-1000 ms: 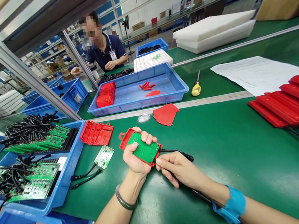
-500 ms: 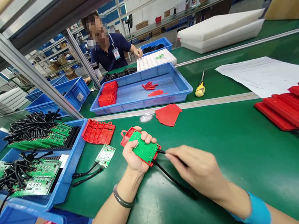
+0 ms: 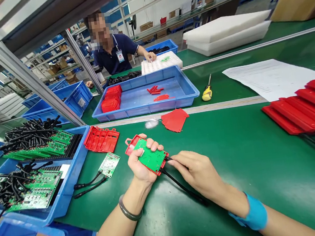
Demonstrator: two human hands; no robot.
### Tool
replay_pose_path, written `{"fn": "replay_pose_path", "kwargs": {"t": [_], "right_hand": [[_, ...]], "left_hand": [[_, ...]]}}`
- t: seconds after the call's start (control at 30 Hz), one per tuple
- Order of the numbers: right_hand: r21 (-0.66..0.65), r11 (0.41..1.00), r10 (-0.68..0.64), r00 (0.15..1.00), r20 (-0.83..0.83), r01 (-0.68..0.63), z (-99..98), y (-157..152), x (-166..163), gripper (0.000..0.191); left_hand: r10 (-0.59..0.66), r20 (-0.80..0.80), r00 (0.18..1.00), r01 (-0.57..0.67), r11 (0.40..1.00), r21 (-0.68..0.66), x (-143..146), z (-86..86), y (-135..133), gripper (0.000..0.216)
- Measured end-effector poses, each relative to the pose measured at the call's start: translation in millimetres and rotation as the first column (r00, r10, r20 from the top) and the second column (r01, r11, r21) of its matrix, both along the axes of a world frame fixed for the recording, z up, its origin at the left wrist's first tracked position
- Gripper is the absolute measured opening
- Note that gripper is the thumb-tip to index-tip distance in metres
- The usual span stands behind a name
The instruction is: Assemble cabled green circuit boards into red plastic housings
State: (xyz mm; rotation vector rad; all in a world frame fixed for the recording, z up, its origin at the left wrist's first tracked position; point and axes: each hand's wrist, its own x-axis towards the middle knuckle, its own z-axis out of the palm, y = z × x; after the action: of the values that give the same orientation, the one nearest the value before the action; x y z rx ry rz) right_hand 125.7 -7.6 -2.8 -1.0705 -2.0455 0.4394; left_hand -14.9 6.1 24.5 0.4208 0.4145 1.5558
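Note:
My left hand is closed around a red plastic housing with a green circuit board lying in it. Two black cables leave the board's lower right end. Between thumb and fingers, my right hand pinches the upper cable close to the housing. The other cable hangs down toward the table and passes under my right hand. To the left lies a second circuit board with two black leads, below a red ribbed housing.
A blue bin of boards and cables stands at left. A blue tray holds red parts. Red sheets, a yellow screwdriver, paper and red cabled housings lie around. A co-worker sits opposite.
My right hand has moved slightly left, closer to the housing, still pinching the cable. The co-worker's hand has shifted over the white tray. The whole view has shifted slightly.

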Motion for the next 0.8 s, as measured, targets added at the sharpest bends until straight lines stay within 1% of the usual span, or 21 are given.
{"fn": "replay_pose_path", "kwargs": {"t": [0.03,0.07,0.13,0.17,0.2,0.23,0.27,0.33,0.4,0.43,0.5,0.57,0.63,0.67,0.73,0.8], "right_hand": [[-0.107,0.994,0.001,0.996,-0.088,-0.011,0.7,0,-2,0.038],[-0.229,0.973,-0.01,0.982,-0.19,-0.035,1.1,-1,-5,0.039],[-0.444,0.888,-0.063,0.925,-0.374,-0.119,0.8,-3,-11,0.038],[-0.509,0.845,-0.091,0.894,-0.439,-0.164,0.1,-3,-14,0.038],[-0.545,0.815,-0.11,0.871,-0.479,-0.197,-0.9,-4,-16,0.038],[-0.555,0.805,-0.117,0.86,-0.497,-0.211,-2.0,-4,-17,0.038],[-0.547,0.812,-0.113,0.863,-0.493,-0.206,-2.9,-4,-18,0.038],[-0.506,0.844,-0.079,0.892,-0.444,-0.177,-4.0,-1,-15,0.038],[-0.479,0.857,-0.015,0.92,-0.392,-0.19,-2.9,3,-10,0.036],[-0.489,0.842,0.02,0.92,-0.392,-0.227,-1.6,5,-7,0.032],[-0.546,0.77,0.05,0.885,-0.463,-0.33,2.1,10,-1,0.027],[-0.598,0.675,0.016,0.819,-0.574,-0.432,5.3,13,2,0.027],[-0.616,0.597,-0.029,0.753,-0.657,-0.514,6.3,14,1,0.028],[-0.617,0.571,-0.043,0.731,-0.681,-0.542,5.9,13,0,0.029],[-0.614,0.537,-0.068,0.697,-0.714,-0.578,3.7,12,-3,0.031],[-0.606,0.534,-0.091,0.673,-0.734,-0.589,1.4,10,-7,0.032]], "left_hand": [[0.012,0.01,1.0,-0.013,1.0,0.006,1,-0.4,0,0.026],[0.025,0.024,0.999,-0.026,1.0,0.011,2,-0.9,0,0.026],[0.045,0.053,0.998,-0.046,0.999,0.018,3,-2.3,0,0.026],[0.052,0.063,0.997,-0.053,0.998,0.022,4,-2.9,0,0.026],[0.056,0.069,0.996,-0.058,0.998,0.028,4,-3.5,0,0.027],[0.059,0.069,0.996,-0.062,0.998,0.034,4,-3.9,0,0.027],[0.059,0.068,0.996,-0.062,0.997,0.042,3,-4.0,0,0.027],[0.038,0.062,0.997,-0.042,0.998,0.057,1,-3.4,1,0.027],[-0.019,0.05,0.999,0.016,0.998,0.062,-2,-1.6,1,0.027],[-0.057,0.039,0.998,0.055,0.997,0.058,-3,-0.6,1,0.026],[-0.135,0.013,0.991,0.135,0.99,0.046,-5,1.1,1,0.027],[-0.192,-0.012,0.981,0.192,0.98,0.043,-4,1.2,0,0.027],[-0.229,-0.043,0.973,0.231,0.972,0.049,-1,-0.6,0,0.028],[-0.242,-0.062,0.968,0.245,0.968,0.052,0,-2.0,0,0.029],[-0.258,-0.112,0.96,0.266,0.962,0.056,1,-4.9,0,0.031],[-0.279,-0.161,0.947,0.288,0.957,0.037,0,-7.0,1,0.036]]}}
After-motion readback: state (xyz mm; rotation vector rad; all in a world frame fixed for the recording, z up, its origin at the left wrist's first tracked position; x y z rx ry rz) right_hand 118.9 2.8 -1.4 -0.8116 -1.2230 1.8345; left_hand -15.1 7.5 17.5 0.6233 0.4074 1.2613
